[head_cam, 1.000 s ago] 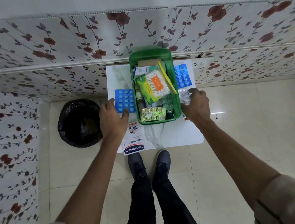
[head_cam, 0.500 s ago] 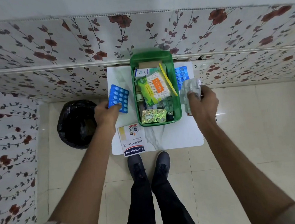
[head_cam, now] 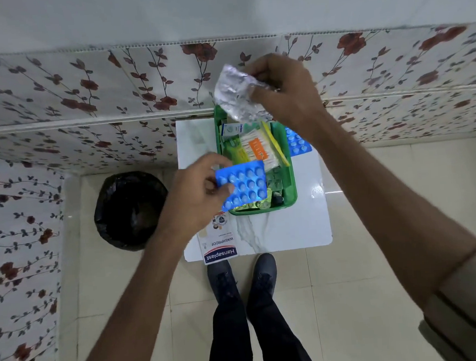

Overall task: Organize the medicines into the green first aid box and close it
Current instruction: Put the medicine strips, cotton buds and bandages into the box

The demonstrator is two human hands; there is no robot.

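Observation:
The green first aid box (head_cam: 288, 187) stands open on a small white table (head_cam: 286, 227), holding a cotton-bud pack, cartons and foil strips. My left hand (head_cam: 195, 200) grips a blue blister pack (head_cam: 244, 186) above the box's near left corner. My right hand (head_cam: 284, 91) is raised over the box's far end, holding a silver foil strip (head_cam: 235, 95). A second blue blister pack (head_cam: 298, 143) lies on the table right of the box, partly hidden by my right arm. A Hansaplast plaster pack (head_cam: 219, 243) lies at the table's front left edge.
A black-lined bin (head_cam: 129, 210) stands on the floor left of the table. Flowered wall panels run behind and to the left. My two shoes (head_cam: 241, 277) are just in front of the table on the tiled floor.
Both hands have risen from the table. The left brought its blue blister pack rightward over the box; the right lifted the silver strip up and over the box's far end.

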